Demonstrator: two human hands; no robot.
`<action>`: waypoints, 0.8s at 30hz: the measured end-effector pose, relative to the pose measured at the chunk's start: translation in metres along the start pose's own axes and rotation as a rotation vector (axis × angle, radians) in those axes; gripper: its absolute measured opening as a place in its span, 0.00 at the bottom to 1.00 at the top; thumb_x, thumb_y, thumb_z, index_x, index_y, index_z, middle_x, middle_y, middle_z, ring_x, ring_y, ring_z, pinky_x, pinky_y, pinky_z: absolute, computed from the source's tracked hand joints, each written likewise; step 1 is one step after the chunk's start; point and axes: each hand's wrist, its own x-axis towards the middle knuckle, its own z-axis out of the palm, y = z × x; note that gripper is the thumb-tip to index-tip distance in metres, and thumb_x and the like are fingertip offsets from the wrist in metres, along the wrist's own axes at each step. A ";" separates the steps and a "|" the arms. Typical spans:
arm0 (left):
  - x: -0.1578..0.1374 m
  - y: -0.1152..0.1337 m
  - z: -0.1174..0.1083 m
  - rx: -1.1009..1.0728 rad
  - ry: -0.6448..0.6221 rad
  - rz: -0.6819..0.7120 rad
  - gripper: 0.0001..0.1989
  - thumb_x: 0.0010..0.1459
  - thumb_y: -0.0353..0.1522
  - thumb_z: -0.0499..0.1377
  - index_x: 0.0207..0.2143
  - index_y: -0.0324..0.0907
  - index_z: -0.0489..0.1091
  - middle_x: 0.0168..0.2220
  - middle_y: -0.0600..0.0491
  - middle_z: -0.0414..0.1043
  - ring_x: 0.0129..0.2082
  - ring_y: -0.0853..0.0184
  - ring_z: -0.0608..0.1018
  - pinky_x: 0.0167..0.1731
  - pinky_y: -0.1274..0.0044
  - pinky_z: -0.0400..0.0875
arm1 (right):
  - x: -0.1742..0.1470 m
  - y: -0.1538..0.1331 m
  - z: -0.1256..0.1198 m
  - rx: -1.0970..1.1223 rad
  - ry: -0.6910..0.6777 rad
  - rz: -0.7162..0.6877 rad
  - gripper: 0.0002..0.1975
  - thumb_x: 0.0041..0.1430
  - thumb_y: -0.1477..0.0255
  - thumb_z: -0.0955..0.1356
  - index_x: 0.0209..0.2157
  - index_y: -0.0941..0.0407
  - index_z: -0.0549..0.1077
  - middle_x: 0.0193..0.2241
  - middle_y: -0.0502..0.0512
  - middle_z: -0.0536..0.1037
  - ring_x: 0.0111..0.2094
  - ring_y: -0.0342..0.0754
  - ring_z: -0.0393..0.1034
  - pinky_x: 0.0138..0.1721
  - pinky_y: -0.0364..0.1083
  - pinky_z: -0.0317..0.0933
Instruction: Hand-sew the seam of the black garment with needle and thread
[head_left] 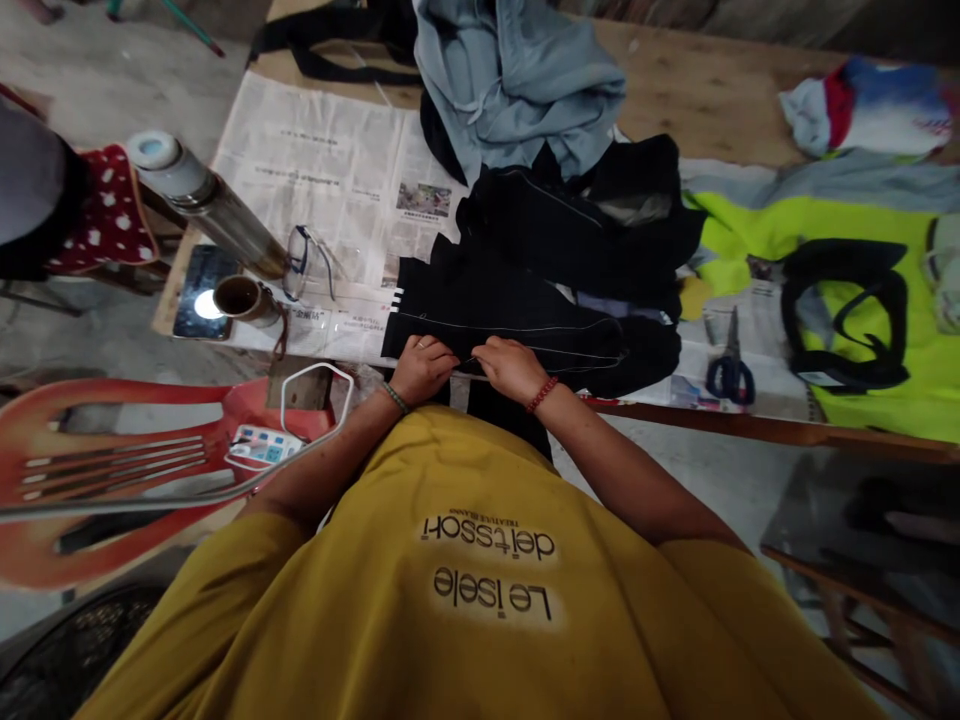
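Note:
At the table's near edge lies a black garment (517, 290) with white stripes on its left end. My left hand (422, 370) is closed in a pinch on the garment's near edge. Just to its right, my right hand (511, 370) is also closed, thumb and finger pressed together. A thin sliver shows at the right fingertips, too small to name. Across the black cloth runs a pale thread (480, 325), which loops at the right and comes back toward my right hand.
Blue-handled scissors (730, 370) and a black strap (847, 310) lie to the right. Glasses (307, 262), a cup (246, 300), a tall flask (210, 205) and a phone (201, 290) are at left. Grey clothing (517, 80) is heaped behind. An orange chair (112, 400) stands lower left.

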 end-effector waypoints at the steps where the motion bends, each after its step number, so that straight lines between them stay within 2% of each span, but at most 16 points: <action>1: 0.000 0.000 0.000 -0.002 -0.001 0.000 0.10 0.60 0.31 0.54 0.35 0.45 0.75 0.36 0.49 0.75 0.39 0.63 0.69 0.39 0.68 0.56 | 0.000 -0.001 0.000 -0.006 -0.009 -0.008 0.15 0.64 0.74 0.58 0.43 0.57 0.74 0.38 0.59 0.74 0.36 0.47 0.66 0.39 0.45 0.54; 6: -0.001 -0.001 0.001 -0.002 -0.011 -0.007 0.10 0.60 0.31 0.54 0.35 0.45 0.75 0.36 0.49 0.74 0.39 0.63 0.69 0.39 0.68 0.56 | 0.003 -0.003 -0.003 0.000 -0.012 -0.052 0.15 0.64 0.74 0.58 0.43 0.58 0.74 0.38 0.60 0.73 0.38 0.49 0.67 0.41 0.46 0.55; 10: -0.001 -0.002 0.003 0.001 0.005 -0.015 0.10 0.61 0.31 0.53 0.35 0.45 0.75 0.36 0.49 0.74 0.39 0.64 0.69 0.40 0.68 0.56 | 0.007 -0.004 0.000 0.086 0.020 -0.019 0.15 0.63 0.75 0.58 0.45 0.58 0.73 0.41 0.60 0.74 0.39 0.48 0.68 0.42 0.45 0.57; 14: 0.000 -0.002 0.004 -0.003 0.002 -0.017 0.11 0.61 0.32 0.52 0.34 0.44 0.75 0.36 0.49 0.74 0.38 0.64 0.69 0.40 0.68 0.55 | 0.014 -0.006 0.006 0.271 0.079 0.019 0.15 0.61 0.77 0.60 0.43 0.57 0.74 0.42 0.58 0.75 0.41 0.46 0.69 0.44 0.44 0.60; 17: 0.000 -0.001 0.004 -0.008 -0.003 -0.017 0.10 0.61 0.32 0.52 0.35 0.44 0.75 0.36 0.50 0.74 0.38 0.64 0.69 0.40 0.68 0.55 | 0.019 -0.008 0.010 0.474 0.160 0.077 0.13 0.58 0.78 0.61 0.40 0.56 0.75 0.38 0.54 0.77 0.40 0.44 0.71 0.45 0.43 0.61; 21: 0.001 0.000 0.002 -0.014 -0.014 -0.018 0.10 0.61 0.31 0.52 0.35 0.44 0.75 0.36 0.49 0.74 0.38 0.64 0.69 0.40 0.69 0.56 | 0.025 -0.011 0.013 0.754 0.206 0.278 0.16 0.53 0.79 0.64 0.44 0.56 0.72 0.28 0.48 0.77 0.27 0.40 0.69 0.34 0.40 0.64; 24: 0.001 0.001 0.002 -0.011 -0.011 -0.022 0.10 0.61 0.31 0.52 0.35 0.44 0.75 0.36 0.49 0.74 0.38 0.64 0.69 0.40 0.69 0.56 | 0.029 -0.013 0.012 0.941 0.129 0.412 0.09 0.51 0.78 0.65 0.37 0.57 0.71 0.25 0.47 0.75 0.18 0.37 0.64 0.22 0.37 0.59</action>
